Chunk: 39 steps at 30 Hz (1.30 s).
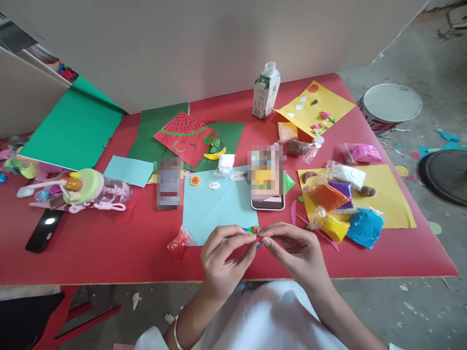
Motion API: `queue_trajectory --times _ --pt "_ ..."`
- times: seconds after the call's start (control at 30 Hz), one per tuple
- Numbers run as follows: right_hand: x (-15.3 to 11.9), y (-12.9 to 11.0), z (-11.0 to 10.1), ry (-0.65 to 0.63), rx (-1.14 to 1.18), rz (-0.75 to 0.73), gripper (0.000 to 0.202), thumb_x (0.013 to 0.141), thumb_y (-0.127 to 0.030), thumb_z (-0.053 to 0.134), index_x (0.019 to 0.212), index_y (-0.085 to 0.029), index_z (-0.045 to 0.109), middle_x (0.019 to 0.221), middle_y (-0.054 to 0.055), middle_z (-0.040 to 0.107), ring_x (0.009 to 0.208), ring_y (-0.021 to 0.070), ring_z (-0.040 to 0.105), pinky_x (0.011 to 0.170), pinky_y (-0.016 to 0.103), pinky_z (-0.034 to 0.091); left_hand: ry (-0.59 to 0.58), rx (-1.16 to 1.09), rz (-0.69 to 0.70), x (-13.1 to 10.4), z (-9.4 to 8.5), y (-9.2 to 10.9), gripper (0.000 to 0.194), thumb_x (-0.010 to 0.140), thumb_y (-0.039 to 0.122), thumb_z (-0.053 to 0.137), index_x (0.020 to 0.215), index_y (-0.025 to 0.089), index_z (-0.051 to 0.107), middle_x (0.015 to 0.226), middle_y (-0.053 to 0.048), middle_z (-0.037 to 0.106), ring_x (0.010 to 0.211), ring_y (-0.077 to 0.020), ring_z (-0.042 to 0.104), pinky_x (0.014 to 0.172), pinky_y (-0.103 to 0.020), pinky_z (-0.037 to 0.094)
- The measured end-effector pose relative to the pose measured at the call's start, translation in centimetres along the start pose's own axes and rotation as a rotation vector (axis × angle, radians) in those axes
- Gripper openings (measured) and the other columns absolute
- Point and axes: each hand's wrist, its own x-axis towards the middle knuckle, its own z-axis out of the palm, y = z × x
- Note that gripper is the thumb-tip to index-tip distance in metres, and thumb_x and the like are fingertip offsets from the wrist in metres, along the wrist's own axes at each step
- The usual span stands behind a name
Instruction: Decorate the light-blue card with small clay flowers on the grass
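The fingertips (pixel 251 241) of the left hand (pixel 222 257) and right hand (pixel 292 248) are pinching together on a small red clay piece (pixel 255 232), holding it just above the near edge of the red table (pixel 109 243). A light blue paper sheet (pixel 219 204) is lying directly behind the hands, carrying a sunflower shape (pixel 194 180) and a white cloud (pixel 214 185). A phone (pixel 267 201) is resting at its right corner. A red clay bag (pixel 178 243) is sitting just left of the hands; yellow (pixel 330 224) and blue clay bags (pixel 365 227) are crowding the right.

Milk carton (pixel 266 91), paint bucket (pixel 389 107), black phone (pixel 44 230)
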Motion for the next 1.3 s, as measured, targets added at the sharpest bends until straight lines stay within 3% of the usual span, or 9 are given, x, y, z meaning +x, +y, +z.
queue_trajectory --times 0.2,0.37,0.6,0.83,1.13,1.3 --pt "0.00 0.00 0.11 0.006 0.040 -0.016 0.006 0.081 -0.023 0.074 0.085 -0.026 0.077 0.080 0.003 0.076 0.075 0.0179 0.073 0.068 0.027 0.063 0.007 0.006 -0.004 -0.09 0.09 0.09 0.019 0.082 0.007 0.070 0.094 0.022 0.069 0.085 0.000 0.066 0.074 -0.0103 0.068 0.067 -0.022 0.060" --pt "-0.21 -0.39 0.51 0.070 0.064 0.062 0.006 0.080 -0.031 0.075 0.081 -0.025 0.077 0.079 0.004 0.075 0.074 0.0188 0.071 0.068 0.030 0.063 -0.009 -0.084 -0.082 -0.22 0.05 0.18 0.015 0.082 0.011 0.071 0.093 0.022 0.070 0.085 0.000 0.066 0.075 -0.0101 0.067 0.068 -0.022 0.060" --pt "-0.18 -0.42 0.33 0.048 0.030 0.050 0.009 0.081 -0.032 0.075 0.084 -0.025 0.078 0.080 0.005 0.076 0.076 0.0196 0.072 0.068 0.031 0.063 0.030 -0.148 -0.156 -0.32 0.21 0.22 0.015 0.081 0.009 0.072 0.090 0.022 0.072 0.083 0.000 0.067 0.075 -0.0093 0.067 0.068 -0.021 0.060" --pt "-0.05 -0.69 0.27 0.040 0.046 0.079 0.009 0.080 -0.033 0.075 0.080 -0.024 0.076 0.077 0.005 0.075 0.074 0.0185 0.071 0.068 0.029 0.062 0.026 -0.124 -0.110 -0.35 0.33 0.33 0.014 0.083 0.011 0.071 0.092 0.022 0.072 0.084 0.000 0.067 0.073 -0.0097 0.068 0.066 -0.021 0.060" --pt "0.70 -0.23 -0.22 -0.086 0.212 0.217 0.019 0.077 -0.040 0.077 0.071 -0.022 0.073 0.068 0.003 0.073 0.064 0.0150 0.069 0.062 0.024 0.059 0.005 -0.158 -0.072 -0.54 0.38 0.29 0.013 0.083 0.013 0.071 0.093 0.022 0.071 0.084 0.000 0.066 0.074 -0.0100 0.068 0.067 -0.022 0.061" --pt "0.53 -0.27 -0.24 -0.083 0.177 0.226 0.024 0.077 -0.045 0.075 0.070 -0.022 0.073 0.067 0.004 0.073 0.065 0.0165 0.069 0.063 0.026 0.059 0.009 -0.149 -0.074 -0.54 0.42 0.33 0.013 0.084 0.013 0.070 0.092 0.023 0.071 0.084 0.000 0.066 0.072 -0.0098 0.068 0.066 -0.022 0.061"
